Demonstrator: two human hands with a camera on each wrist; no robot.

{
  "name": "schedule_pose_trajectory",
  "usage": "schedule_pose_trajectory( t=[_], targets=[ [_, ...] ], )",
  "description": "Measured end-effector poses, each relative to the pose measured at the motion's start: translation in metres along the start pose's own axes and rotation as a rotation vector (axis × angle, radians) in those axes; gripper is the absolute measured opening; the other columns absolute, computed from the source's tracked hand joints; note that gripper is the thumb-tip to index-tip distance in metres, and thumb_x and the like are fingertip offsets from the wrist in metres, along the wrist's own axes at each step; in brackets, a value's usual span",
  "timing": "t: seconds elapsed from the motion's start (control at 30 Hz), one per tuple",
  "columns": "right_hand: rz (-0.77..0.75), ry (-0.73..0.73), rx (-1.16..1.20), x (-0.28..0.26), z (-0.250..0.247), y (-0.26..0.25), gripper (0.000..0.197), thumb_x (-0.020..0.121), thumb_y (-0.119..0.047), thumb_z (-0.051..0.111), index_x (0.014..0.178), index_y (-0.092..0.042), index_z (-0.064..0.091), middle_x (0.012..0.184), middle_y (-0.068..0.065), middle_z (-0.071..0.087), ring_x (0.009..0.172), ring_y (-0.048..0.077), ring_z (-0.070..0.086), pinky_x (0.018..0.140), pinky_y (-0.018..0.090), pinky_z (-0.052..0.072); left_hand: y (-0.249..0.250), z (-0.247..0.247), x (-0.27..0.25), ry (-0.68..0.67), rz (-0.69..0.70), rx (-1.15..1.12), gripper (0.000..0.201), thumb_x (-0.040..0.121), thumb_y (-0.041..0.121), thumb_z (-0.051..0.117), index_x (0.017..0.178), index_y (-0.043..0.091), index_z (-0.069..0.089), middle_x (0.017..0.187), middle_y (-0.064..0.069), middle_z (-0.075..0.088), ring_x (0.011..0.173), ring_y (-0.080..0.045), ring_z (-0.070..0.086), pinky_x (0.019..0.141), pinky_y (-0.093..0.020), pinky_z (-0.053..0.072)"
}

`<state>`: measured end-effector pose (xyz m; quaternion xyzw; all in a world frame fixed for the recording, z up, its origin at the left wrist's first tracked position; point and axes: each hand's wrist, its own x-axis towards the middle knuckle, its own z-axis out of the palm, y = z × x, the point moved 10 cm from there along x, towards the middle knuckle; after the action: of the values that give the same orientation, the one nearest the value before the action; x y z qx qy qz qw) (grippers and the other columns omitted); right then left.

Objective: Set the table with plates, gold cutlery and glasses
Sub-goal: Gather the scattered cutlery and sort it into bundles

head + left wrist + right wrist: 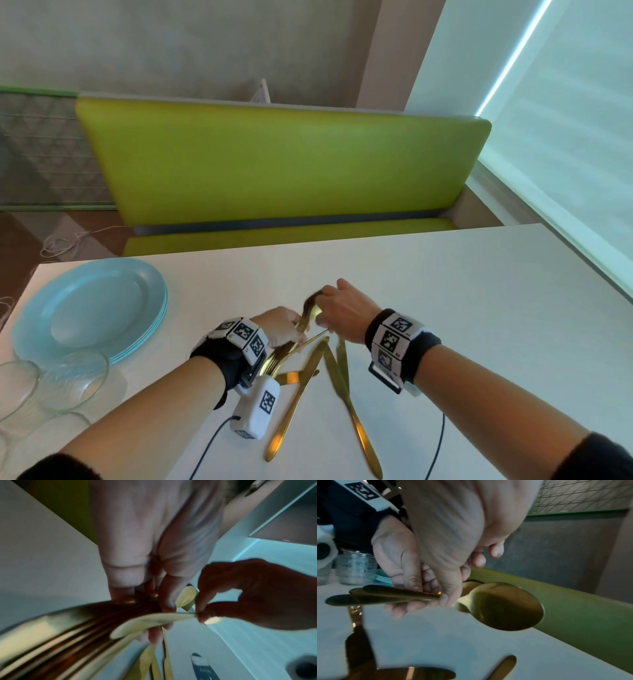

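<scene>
My left hand [289, 329] grips a bundle of gold cutlery [277, 356] just above the white table [462, 308]; the blurred bundle [68, 635] fills the left wrist view. My right hand [322, 308] pinches a gold spoon [310, 306] at the top of that bundle. In the right wrist view the spoon's bowl [505, 607] points away and its handle lies among the others in my left hand [399, 563]. Gold knives [296, 401] lie crossed on the table below both hands. Several light blue plates [92, 308] are stacked at the left, with clear glasses [72, 380] in front of them.
A green bench [274, 164] runs along the table's far edge. A window blind [565, 137] borders the right side. Black cables [209, 445] trail from the wrist devices across the near table. Bare tabletop stretches to the right of my hands.
</scene>
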<state>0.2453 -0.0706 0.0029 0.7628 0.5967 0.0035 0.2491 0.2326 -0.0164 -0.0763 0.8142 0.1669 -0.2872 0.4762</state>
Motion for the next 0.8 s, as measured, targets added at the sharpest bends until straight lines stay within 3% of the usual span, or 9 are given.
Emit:
schedule_pose_trajectory(
  t=[0.03, 0.1, 0.2, 0.27, 0.37, 0.5, 0.6, 0.7, 0.8],
  targets=[
    [-0.045, -0.014, 0.011, -0.001, -0.006, -0.009, 0.006, 0.073, -0.028, 0.076, 0.078, -0.031, 0.074, 0.079, -0.007, 0.064, 0.079, 0.016, 0.06, 0.066, 0.028, 0.044, 0.001, 0.008, -0.002, -0.036, 0.004, 0.006, 0.02, 0.081, 0.009, 0.064, 0.1, 0.011, 0.065, 0.09, -0.008, 0.072, 0.082, -0.02, 0.07, 0.077, -0.03, 0.057],
    [-0.072, -0.065, 0.026, -0.001, -0.003, -0.018, 0.02, 0.092, -0.02, 0.054, 0.104, -0.024, 0.069, 0.103, -0.001, 0.061, 0.1, 0.021, 0.053, 0.081, 0.032, 0.04, 0.004, 0.026, -0.008, -0.116, -0.006, -0.082, 0.022, 0.085, 0.001, 0.058, 0.106, 0.003, 0.062, 0.085, -0.005, 0.069, 0.069, -0.013, 0.067, 0.064, -0.024, 0.056],
    [-0.12, -0.056, 0.015, -0.006, -0.007, -0.026, 0.025, 0.095, -0.017, 0.049, 0.115, -0.019, 0.064, 0.111, 0.003, 0.059, 0.106, 0.024, 0.051, 0.085, 0.033, 0.038, 0.007, 0.036, -0.014, -0.175, 0.002, -0.181, 0.017, 0.09, -0.001, 0.051, 0.105, 0.001, 0.059, 0.086, -0.007, 0.065, 0.064, -0.01, 0.065, 0.061, -0.022, 0.057],
    [-0.109, -0.074, 0.021, -0.008, -0.007, -0.026, 0.021, 0.092, -0.021, 0.055, 0.109, -0.021, 0.068, 0.105, 0.001, 0.063, 0.101, 0.022, 0.055, 0.081, 0.032, 0.041, 0.012, 0.037, -0.02, -0.182, 0.021, -0.161, 0.021, 0.09, 0.003, 0.052, 0.108, -0.002, 0.061, 0.084, -0.007, 0.066, 0.053, -0.004, 0.062, 0.048, -0.015, 0.047],
    [-0.096, -0.096, -0.006, -0.012, -0.004, -0.026, 0.011, 0.084, -0.029, 0.065, 0.091, -0.028, 0.073, 0.09, -0.007, 0.065, 0.088, 0.015, 0.06, 0.072, 0.027, 0.044, 0.012, 0.04, -0.021, -0.197, 0.025, -0.131, 0.017, 0.087, 0.009, 0.056, 0.098, 0.002, 0.065, 0.079, -0.005, 0.068, 0.05, -0.004, 0.059, 0.045, -0.015, 0.042],
    [-0.103, -0.015, -0.01, -0.012, -0.005, -0.031, 0.013, 0.08, -0.033, 0.068, 0.091, -0.032, 0.074, 0.088, -0.009, 0.064, 0.086, 0.014, 0.06, 0.069, 0.025, 0.045, 0.009, 0.044, -0.019, -0.146, 0.048, -0.035, 0.018, 0.081, 0.022, 0.062, 0.079, 0.006, 0.07, 0.081, -0.002, 0.068, 0.077, -0.016, 0.058, 0.069, -0.024, 0.043],
    [-0.123, 0.032, 0.006, -0.012, -0.007, -0.036, 0.014, 0.077, -0.031, 0.071, 0.09, -0.029, 0.075, 0.087, -0.005, 0.064, 0.085, 0.016, 0.06, 0.068, 0.027, 0.046, 0.005, 0.046, -0.017, -0.091, 0.072, -0.038, 0.014, 0.078, 0.018, 0.065, 0.064, 0.016, 0.065, 0.083, -0.004, 0.071, 0.088, -0.023, 0.059, 0.076, -0.029, 0.04],
    [-0.128, 0.06, 0.034, -0.013, -0.01, -0.039, 0.021, 0.052, -0.037, 0.087, 0.067, -0.031, 0.074, 0.066, -0.008, 0.06, 0.065, 0.012, 0.059, 0.055, 0.021, 0.044, 0.001, 0.046, -0.022, -0.046, 0.08, -0.076, 0.002, 0.074, 0.021, 0.068, 0.075, 0.019, 0.069, 0.076, 0.002, 0.072, 0.098, -0.027, 0.063, 0.086, -0.033, 0.04],
    [-0.141, 0.122, 0.042, -0.013, -0.011, -0.046, 0.025, 0.045, -0.035, 0.09, 0.063, -0.03, 0.073, 0.06, -0.008, 0.057, 0.058, 0.012, 0.057, 0.051, 0.019, 0.042, -0.002, 0.045, -0.029, -0.03, 0.089, -0.1, 0.018, 0.079, 0.02, 0.065, 0.09, 0.007, 0.07, 0.066, 0.008, 0.068, 0.083, -0.023, 0.057, 0.073, -0.028, 0.039]
  ],
)
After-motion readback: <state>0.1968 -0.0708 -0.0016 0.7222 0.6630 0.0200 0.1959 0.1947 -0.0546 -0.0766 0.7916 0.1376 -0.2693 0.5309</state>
